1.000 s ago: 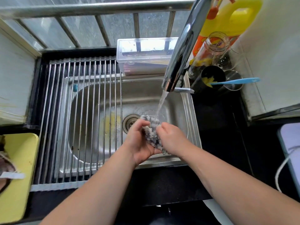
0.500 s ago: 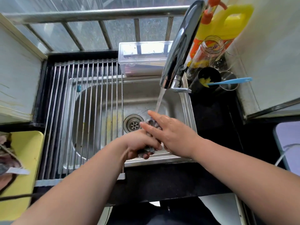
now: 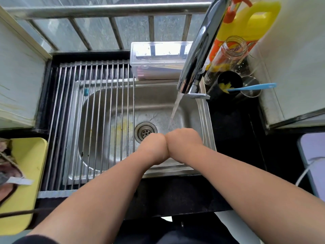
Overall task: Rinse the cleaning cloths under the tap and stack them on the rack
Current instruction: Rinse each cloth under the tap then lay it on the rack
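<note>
Over the right half of the sink (image 3: 158, 103): both forearms reach in from the near edge. The left hand (image 3: 154, 147) and right hand (image 3: 182, 143) are pressed side against side, backs up towards the camera.

Fingers of both hands are turned down and away, out of sight. I cannot tell whether they are curled on anything. The cloth is hidden (if it is held, it is under the hands).

Tap (image 3: 200, 50): running. The water stream (image 3: 175, 110) falls at a slant and reaches the far side of the hands, about where they meet. The drain (image 3: 145, 132) is just left of the left hand, with wet steel around it.

Rack (image 3: 88, 120): roll-up type with parallel steel rods, spanning the left part of the sink from back edge to front edge. Nothing rests on the rods in view. Its right edge lies close to the left wrist.

Left margin:
- The yellow tray (image 3: 26, 173) sits beside the rack.
- Crumpled fabric (image 3: 8, 166) with a white tag lies on it, partly cut off by the frame edge. The kind of fabric cannot be determined.

Behind the sink: clear plastic box (image 3: 158, 59), lid shut.

Right of the tap, on the black counter (image 3: 228, 129):
- yellow jug (image 3: 249, 20)
- glass jar (image 3: 226, 55)
- black cup (image 3: 226, 85), with a blue-handled tool (image 3: 251, 87) lying across its rim
</note>
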